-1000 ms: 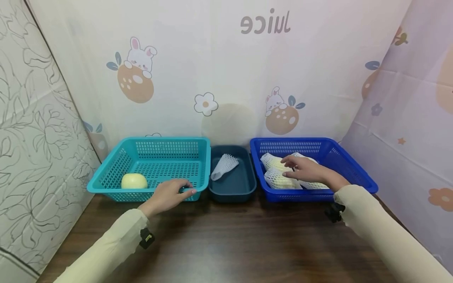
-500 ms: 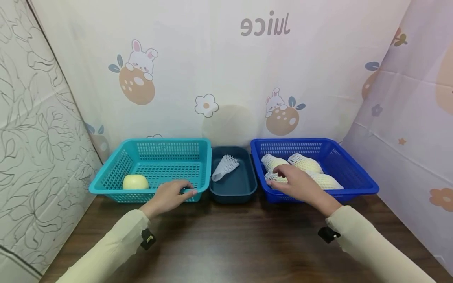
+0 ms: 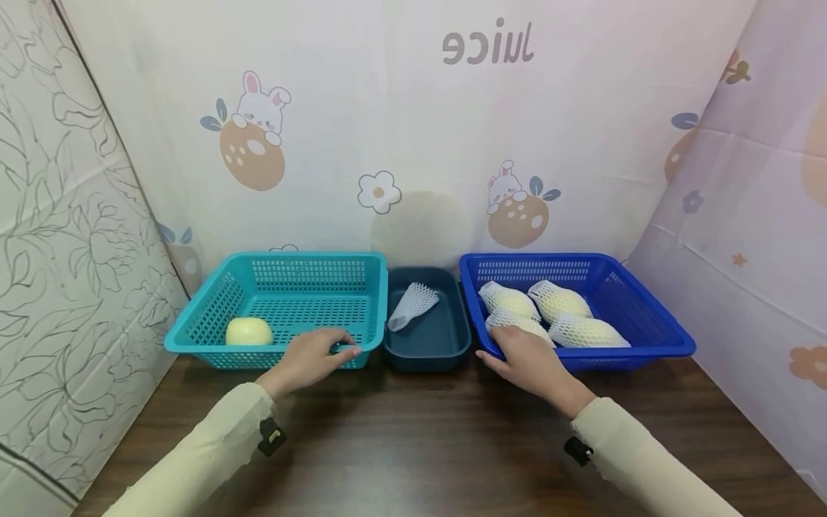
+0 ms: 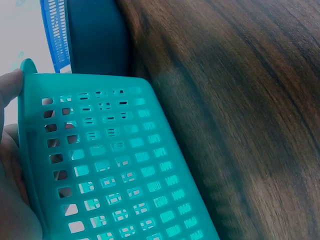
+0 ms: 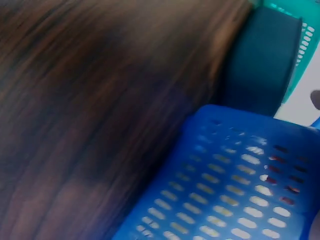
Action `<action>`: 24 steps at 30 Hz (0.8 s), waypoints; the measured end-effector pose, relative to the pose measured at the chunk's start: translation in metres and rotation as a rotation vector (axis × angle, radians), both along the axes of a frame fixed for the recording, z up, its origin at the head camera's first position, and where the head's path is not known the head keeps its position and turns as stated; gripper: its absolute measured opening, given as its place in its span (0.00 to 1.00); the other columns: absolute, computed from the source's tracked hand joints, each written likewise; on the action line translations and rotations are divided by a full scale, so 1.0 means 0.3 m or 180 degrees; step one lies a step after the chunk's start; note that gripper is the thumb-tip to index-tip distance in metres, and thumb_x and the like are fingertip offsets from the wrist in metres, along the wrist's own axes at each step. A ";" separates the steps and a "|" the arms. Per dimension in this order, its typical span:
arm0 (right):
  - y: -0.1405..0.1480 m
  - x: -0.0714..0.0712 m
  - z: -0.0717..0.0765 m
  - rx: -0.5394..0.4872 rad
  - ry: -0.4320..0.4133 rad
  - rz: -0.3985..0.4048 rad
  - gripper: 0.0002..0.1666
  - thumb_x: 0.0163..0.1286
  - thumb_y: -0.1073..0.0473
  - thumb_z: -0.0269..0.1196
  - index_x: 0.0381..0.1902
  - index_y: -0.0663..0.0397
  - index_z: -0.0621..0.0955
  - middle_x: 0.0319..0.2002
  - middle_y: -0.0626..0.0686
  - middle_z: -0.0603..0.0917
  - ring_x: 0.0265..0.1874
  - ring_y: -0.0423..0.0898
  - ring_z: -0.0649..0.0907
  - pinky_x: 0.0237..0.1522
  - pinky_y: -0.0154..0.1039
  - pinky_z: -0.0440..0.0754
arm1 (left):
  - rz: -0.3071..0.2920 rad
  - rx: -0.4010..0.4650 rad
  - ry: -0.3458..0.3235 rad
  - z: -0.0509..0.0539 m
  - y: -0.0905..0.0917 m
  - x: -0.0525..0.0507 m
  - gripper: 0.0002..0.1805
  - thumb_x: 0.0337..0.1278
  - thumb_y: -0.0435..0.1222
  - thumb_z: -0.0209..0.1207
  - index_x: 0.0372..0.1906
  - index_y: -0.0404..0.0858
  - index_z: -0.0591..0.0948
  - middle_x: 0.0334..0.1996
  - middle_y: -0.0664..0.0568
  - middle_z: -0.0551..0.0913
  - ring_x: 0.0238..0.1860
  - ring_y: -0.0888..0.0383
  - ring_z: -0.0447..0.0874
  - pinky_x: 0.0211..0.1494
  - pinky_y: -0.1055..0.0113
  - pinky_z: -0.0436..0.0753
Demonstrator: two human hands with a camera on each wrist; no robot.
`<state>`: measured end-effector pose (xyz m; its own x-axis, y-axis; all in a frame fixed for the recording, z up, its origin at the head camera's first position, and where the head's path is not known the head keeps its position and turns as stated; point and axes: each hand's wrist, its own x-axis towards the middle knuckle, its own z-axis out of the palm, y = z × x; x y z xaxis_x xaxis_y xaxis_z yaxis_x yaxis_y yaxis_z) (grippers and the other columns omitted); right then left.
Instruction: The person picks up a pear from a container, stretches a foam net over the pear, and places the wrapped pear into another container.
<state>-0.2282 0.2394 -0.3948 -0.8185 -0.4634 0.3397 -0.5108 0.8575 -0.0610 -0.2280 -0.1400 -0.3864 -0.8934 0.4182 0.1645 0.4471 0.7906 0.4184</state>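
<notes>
My left hand (image 3: pixel 314 360) grips the front rim of the teal basket (image 4: pixel 105 150), with the fingers over the rim and the thumb outside. A smooth pale yellow fruit (image 3: pixel 248 332) lies at the left inside that basket. My right hand (image 3: pixel 533 364) holds the front rim near the left corner of the blue basket (image 5: pixel 220 185), its thumb outside the wall. Several pale yellow fruits in white foam nets lie in the blue basket, among them one fruit (image 3: pixel 589 332) at the right; the hand partly hides the nearest netted fruit (image 3: pixel 517 323).
Between the two baskets stands a dark blue-grey tub (image 3: pixel 426 350) holding a white foam net sleeve (image 3: pixel 413 305). All three stand on a dark wooden table (image 3: pixel 400 438) against a printed cloth backdrop (image 3: pixel 426 129). Patterned panels close off both sides.
My right hand has moved from above the netted fruits toward me and left, down to the blue basket's front rim. My left hand stays on the teal basket's rim.
</notes>
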 end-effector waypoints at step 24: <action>0.012 -0.011 -0.070 0.0093 0.1036 0.0245 0.15 0.55 0.56 0.69 0.32 0.57 0.75 0.18 0.51 0.74 0.16 0.46 0.72 0.15 0.38 0.68 | -0.0291 0.0222 -0.0624 0.091 -0.056 -0.024 0.14 0.69 0.45 0.51 0.47 0.42 0.79 0.40 0.55 0.80 0.43 0.57 0.77 0.47 0.56 0.77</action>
<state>-0.2315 0.2429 -0.4157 -0.6315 -0.5330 0.5631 -0.5628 0.8147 0.1400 -0.2353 -0.1569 -0.3590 -0.8701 0.4924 0.0228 0.4203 0.7168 0.5564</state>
